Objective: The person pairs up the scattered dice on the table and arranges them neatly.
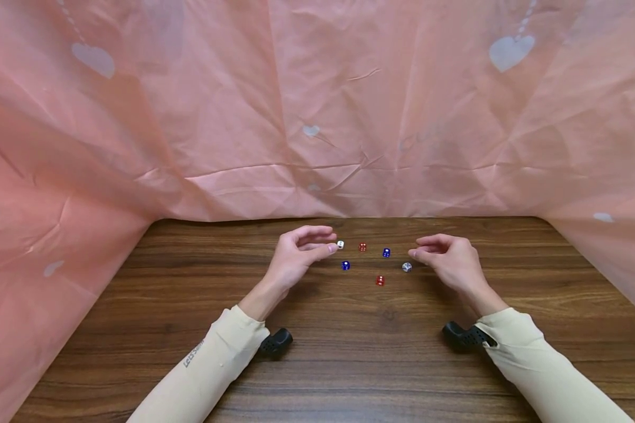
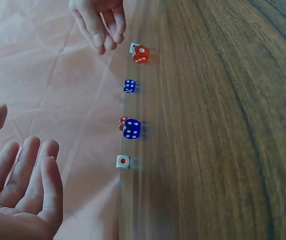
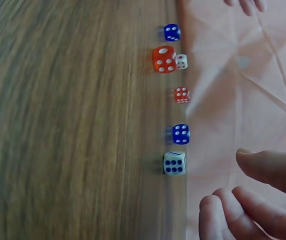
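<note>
Six-sided dice lie loosely grouped on the brown table. At the left are a white die and a blue die. A red die and another blue die sit farther right, and a second red die is nearest the front. Rightmost is a white die with blue pips. My left hand, fingers loosely bent, hovers beside the white die and holds nothing. My right hand is at the other side, nearest the blue-pipped die; its relaxed fingers are apart from the thumb with nothing between them.
The wood-grain table runs back to a pink curtain with pale hearts, which also hangs along both sides. Black wrist devices show under the cream sleeves.
</note>
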### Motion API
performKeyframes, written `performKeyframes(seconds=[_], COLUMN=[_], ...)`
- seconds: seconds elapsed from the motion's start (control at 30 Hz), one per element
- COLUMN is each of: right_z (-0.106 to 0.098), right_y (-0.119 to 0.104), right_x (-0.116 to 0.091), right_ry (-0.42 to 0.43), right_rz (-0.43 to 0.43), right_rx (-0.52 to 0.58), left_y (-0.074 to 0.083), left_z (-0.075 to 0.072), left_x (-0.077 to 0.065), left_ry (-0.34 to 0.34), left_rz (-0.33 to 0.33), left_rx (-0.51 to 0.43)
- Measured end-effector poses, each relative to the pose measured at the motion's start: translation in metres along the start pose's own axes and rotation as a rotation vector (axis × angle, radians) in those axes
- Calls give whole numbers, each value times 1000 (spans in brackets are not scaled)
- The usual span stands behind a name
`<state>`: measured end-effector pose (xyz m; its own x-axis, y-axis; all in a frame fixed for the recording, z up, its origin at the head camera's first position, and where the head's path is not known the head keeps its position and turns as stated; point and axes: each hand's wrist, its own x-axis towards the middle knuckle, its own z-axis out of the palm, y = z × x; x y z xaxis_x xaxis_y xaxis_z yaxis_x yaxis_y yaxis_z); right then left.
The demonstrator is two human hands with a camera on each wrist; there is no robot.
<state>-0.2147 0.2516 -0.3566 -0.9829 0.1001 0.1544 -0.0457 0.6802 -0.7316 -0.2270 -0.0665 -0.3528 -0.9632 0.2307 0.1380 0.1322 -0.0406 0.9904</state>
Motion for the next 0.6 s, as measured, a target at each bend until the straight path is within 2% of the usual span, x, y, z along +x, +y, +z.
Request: performKeyframes(seconds=[0.1,0.33,0.6], right_z=[-1,1,5], right_y=[2,6,7], right_x=[3,10,11], right_ry=[-12,-85,-110], right_rz=[16,74,84], right_rx=[-48,-73,-108], left_y=[0,0,4], left_z=[-1,-1,-2], left_x=[1,2,2], left_ry=[0,16,32], left_rz=[2,5,10], left_rx=[7,20,30])
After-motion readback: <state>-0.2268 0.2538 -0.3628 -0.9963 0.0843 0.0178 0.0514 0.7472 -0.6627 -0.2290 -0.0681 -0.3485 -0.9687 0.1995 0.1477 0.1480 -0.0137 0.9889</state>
